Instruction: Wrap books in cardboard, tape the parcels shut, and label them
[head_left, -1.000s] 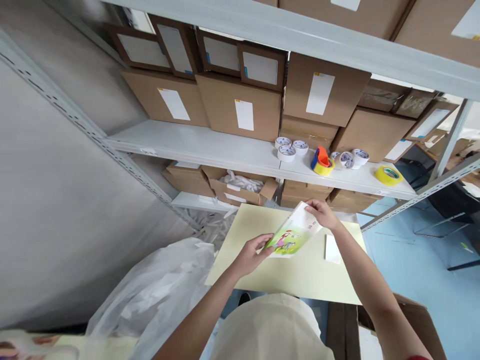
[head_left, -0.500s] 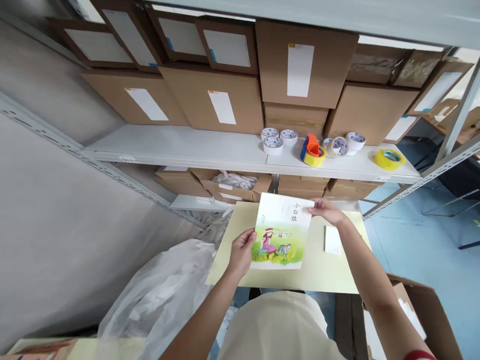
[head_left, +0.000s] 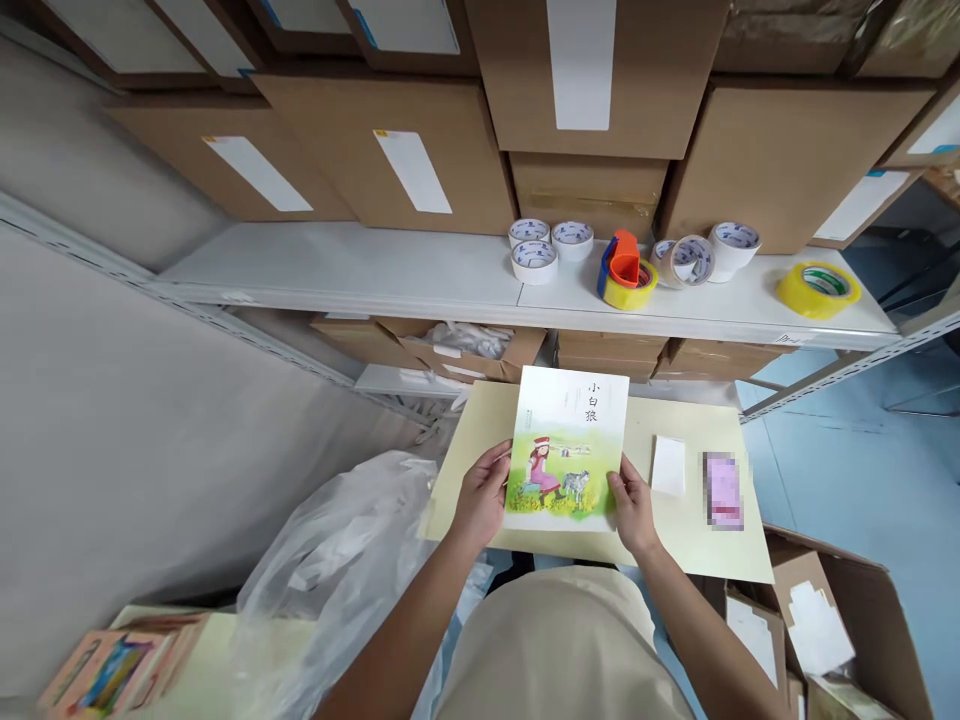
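A thin picture book (head_left: 568,445) with a white top and a green illustrated cover is held face up over a pale yellow table (head_left: 675,530). My left hand (head_left: 480,495) grips its lower left edge, fingers curled round it. My right hand (head_left: 632,505) grips the lower right edge the same way. A small white slip (head_left: 667,465) and a small pink item (head_left: 724,488) lie on the table to the right of the book.
A white shelf (head_left: 360,270) ahead carries several tape rolls (head_left: 534,260), an orange and blue tape dispenser (head_left: 622,270) and a yellow roll (head_left: 817,288), backed by cardboard boxes (head_left: 390,150). A clear plastic bag (head_left: 330,570) lies at the left, an open carton (head_left: 840,610) at the right, books (head_left: 112,665) bottom left.
The book turned from tilted to flat and upright facing me. My right hand slid from the book's top right corner down to its lower right edge. The view dropped closer to the shelf.
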